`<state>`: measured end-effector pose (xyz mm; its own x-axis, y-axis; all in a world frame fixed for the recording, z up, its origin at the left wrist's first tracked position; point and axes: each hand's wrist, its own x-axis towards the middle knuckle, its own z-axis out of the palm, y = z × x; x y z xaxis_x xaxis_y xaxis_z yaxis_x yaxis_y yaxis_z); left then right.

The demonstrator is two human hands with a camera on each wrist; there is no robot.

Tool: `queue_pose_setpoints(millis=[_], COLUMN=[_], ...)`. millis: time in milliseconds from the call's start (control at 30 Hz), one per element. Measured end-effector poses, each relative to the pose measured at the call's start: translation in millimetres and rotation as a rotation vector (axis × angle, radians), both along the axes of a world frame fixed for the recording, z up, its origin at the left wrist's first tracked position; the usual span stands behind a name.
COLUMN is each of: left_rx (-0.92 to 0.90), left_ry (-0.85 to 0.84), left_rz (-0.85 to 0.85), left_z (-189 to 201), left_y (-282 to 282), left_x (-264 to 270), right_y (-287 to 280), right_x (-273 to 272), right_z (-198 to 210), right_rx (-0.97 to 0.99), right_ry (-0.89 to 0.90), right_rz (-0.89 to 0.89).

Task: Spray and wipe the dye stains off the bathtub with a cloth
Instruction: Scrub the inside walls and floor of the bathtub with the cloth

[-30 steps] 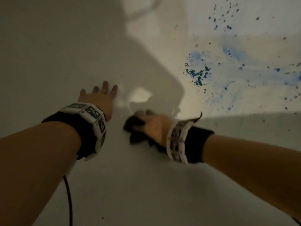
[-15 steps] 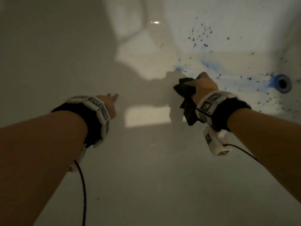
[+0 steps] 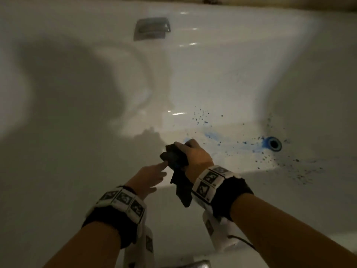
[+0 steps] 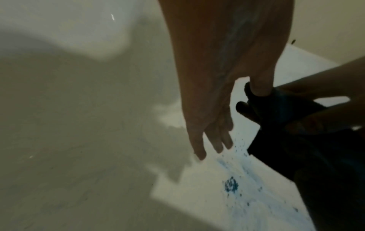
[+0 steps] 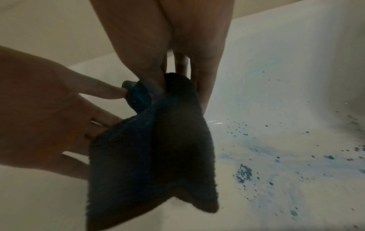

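Observation:
A white bathtub (image 3: 87, 142) carries blue dye stains (image 3: 212, 137) as smears and specks on its floor, running right toward the blue-ringed drain (image 3: 275, 144). My right hand (image 3: 193, 157) grips a dark cloth (image 3: 176, 161) just left of the stains; the cloth's lower part hangs loose above the tub floor. My left hand (image 3: 158, 171) reaches in from the left with straight fingers, its index fingertip touching the bunched top of the cloth (image 5: 158, 148). The right wrist view shows the other left fingers behind the hanging cloth. Stains (image 4: 231, 185) lie below both hands.
A metal overflow plate (image 3: 152, 29) sits on the far tub wall. A metal fixture (image 3: 197, 265) shows at the bottom edge, near my arms. Dark specks (image 3: 301, 171) spread right of the drain. The tub's left half lies in shadow.
My left hand has moved right from the tub floor and now touches the cloth. My right hand still grips the cloth, held beside the stains. The head view now takes in more of the tub.

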<state>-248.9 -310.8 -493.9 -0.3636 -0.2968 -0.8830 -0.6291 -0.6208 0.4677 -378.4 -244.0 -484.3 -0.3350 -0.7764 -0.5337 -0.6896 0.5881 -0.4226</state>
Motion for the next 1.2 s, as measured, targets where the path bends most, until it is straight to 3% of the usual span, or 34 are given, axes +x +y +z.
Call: queue_pose_setpoints(millis=[233,333,400,467,633,700,867,933,1033,1200], left_rx=[-0.076,-0.242,-0.27,-0.286,-0.335,-0.292,-0.315,-0.511,-1.04,-1.44], left_ry=[0.229,0.208,0.175,0.171,0.21,0.221,0.196,0.077,-0.209,-0.262], left_rz=[0.062,0.062,0.1,0.135,0.231,0.207,0.169,0.068,-0.379,-0.929], left_z=[56.9,65.3,69.3,69.9,67.4,59.0,31.2,18.9,21.4,66.8], left_y=[-5.2,-1.1,14.7,25.4,25.6,28.9,18.9,4.9,-33.0,-104.1], left_x=[-43.0,-78.8,-102.6,-125.7,-174.1,-184.2,-205.9,-215.4,-232.9,-309.8], right_y=[-5.5,-1.1,12.6,24.1,37.4,42.1,32.8,27.1,23.0,10.7], right_x=[-34.0,-68.8,-90.6,-118.6,-185.3,-199.0,-219.5,-233.9,-268.1,-332.8], right_z=[44.1,51.0,57.0,58.5,49.0,36.2,8.3,0.3,-7.0,27.0], right_rx=[-0.202,-0.27,-0.2,-0.174,-0.18,-0.141,-0.185,-0.174,-0.144,-0.335], right_ry=[-0.102,-0.174,-0.221,-0.247,-0.525,-0.607,-0.541,-0.418,-0.266,-0.211], right_rz=[-0.011,-0.03,-0.033,-0.019,-0.309,-0.289,-0.302,-0.311,-0.421,-0.711])
